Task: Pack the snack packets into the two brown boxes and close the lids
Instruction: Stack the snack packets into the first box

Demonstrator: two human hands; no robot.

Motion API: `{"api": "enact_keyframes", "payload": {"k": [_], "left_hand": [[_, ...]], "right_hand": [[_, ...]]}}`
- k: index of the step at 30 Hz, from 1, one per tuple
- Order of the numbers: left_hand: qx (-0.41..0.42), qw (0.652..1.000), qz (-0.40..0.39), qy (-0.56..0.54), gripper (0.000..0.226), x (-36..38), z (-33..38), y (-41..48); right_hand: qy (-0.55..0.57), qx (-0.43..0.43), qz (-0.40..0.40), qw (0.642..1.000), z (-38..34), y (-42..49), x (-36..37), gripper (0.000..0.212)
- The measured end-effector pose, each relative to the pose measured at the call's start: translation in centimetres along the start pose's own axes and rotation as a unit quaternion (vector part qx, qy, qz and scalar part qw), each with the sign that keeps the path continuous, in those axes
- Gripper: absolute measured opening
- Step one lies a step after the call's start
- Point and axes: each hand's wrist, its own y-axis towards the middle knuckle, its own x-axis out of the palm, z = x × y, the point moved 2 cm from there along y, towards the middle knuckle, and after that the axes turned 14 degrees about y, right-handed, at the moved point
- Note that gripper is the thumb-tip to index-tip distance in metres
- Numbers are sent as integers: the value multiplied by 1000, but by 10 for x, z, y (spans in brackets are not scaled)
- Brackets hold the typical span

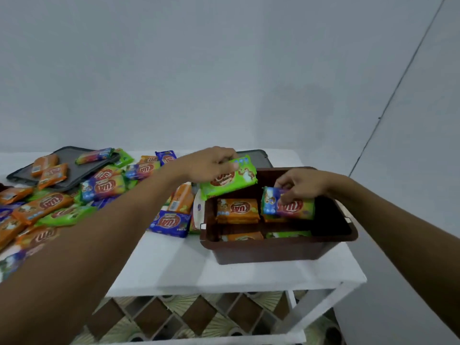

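Note:
A brown box (273,250) stands open on the right of the white table, with orange and green packets lying inside it. My left hand (211,165) holds a green snack packet (231,180) just above the box's far left corner. My right hand (303,185) grips a multicoloured packet (296,207) inside the box, over its right half. An orange packet (237,210) lies flat in the box's left half. A heap of loose packets (62,200) covers the left of the table. Only one brown box is in view.
A dark grey lid (74,168) lies at the back left with packets on it. A second dark lid (256,155) shows behind the box. A blue packet (171,222) lies left of the box. The table's front edge (224,285) is near, patterned floor below.

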Motion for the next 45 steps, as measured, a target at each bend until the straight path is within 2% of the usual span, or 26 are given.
{"api": "enact_keyframes", "payload": {"k": [2, 4, 7, 10, 13, 18, 21, 26, 30, 32, 36, 38, 40, 42, 45], "left_hand": [[32, 997, -52, 36, 21, 15, 20, 11], [46, 987, -136, 77, 24, 40, 34, 21], [36, 953, -238, 186, 16, 87, 32, 27], [14, 934, -253, 251, 26, 110, 21, 27], [2, 935, -265, 235, 35, 112, 18, 26], [5, 936, -276, 217, 36, 108, 25, 22], [-9, 935, -261, 242, 29, 106, 25, 23], [-20, 892, -151, 426, 32, 93, 28, 21], [-17, 879, -140, 455, 35, 86, 15, 16], [-12, 893, -96, 440, 31, 84, 13, 17], [-12, 956, 43, 291, 27, 66, -6, 7], [2, 960, 139, 244, 26, 56, -21, -9], [-9, 954, 185, 234, 30, 49, -43, -28], [-59, 957, 166, 232, 33, 44, -74, -52], [-183, 950, 35, 251, 39, 47, -135, -95]], "right_hand": [[-43, 15, -52, 998, 10, -10, 10, 14], [-139, 36, -104, 984, 18, -19, 24, 27], [-277, 28, -97, 956, 25, -22, 37, 41], [-272, 12, -86, 958, 30, -22, 39, 40], [-266, 18, -85, 960, 34, -21, 38, 42], [-256, 18, -89, 962, 39, -16, 36, 42], [-255, 12, -89, 963, 40, -13, 37, 42], [-255, -31, -6, 966, 41, -6, 35, 38], [-270, -45, 38, 961, 40, 0, 35, 32], [-279, -42, 45, 958, 40, -1, 34, 32], [-280, -60, 72, 955, 30, 1, 26, 34], [-266, -79, 85, 957, 19, 4, 24, 35], [-244, -104, 103, 959, 4, 7, 26, 32], [-228, -136, 120, 957, -14, 13, 33, 29], [-212, -199, 138, 947, -54, 29, 59, 25]]}}
